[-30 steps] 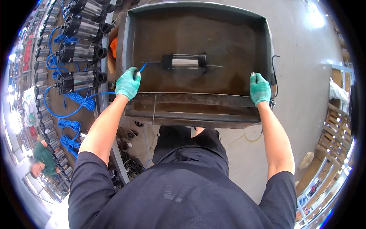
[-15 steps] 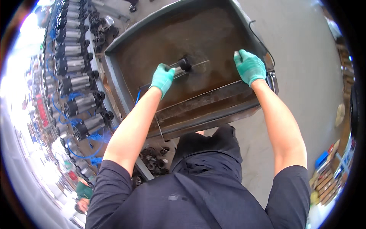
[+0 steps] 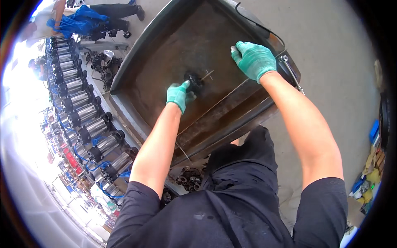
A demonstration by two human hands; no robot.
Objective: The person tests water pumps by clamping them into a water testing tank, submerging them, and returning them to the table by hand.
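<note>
Both my hands wear green gloves. My left hand (image 3: 178, 97) is closed on the black end (image 3: 193, 79) of a pump-like cylinder, over the middle of a tank (image 3: 142, 45) of murky brown liquid. The cylinder's metal body does not show; liquid and glove hide it. A thin straight strip (image 3: 207, 75) sticks out beside the black end. Above the tank's right part is my right hand (image 3: 253, 60), its fingers curled and thumb against them. What it may hold is hidden.
Left of the tank runs a long row of metal cylinders (image 3: 84, 99) with black ends and blue cables. At the upper left a person (image 3: 49, 20) holds a blue cable bundle (image 3: 80, 20). Black ring parts (image 3: 190, 180) lie below the tank. A metal fitting (image 3: 289, 68) sits at its right edge.
The view has turned, and the person with blue cables has come into it. The cylinder's metal body showed beside my left hand before; now only its black end shows.
</note>
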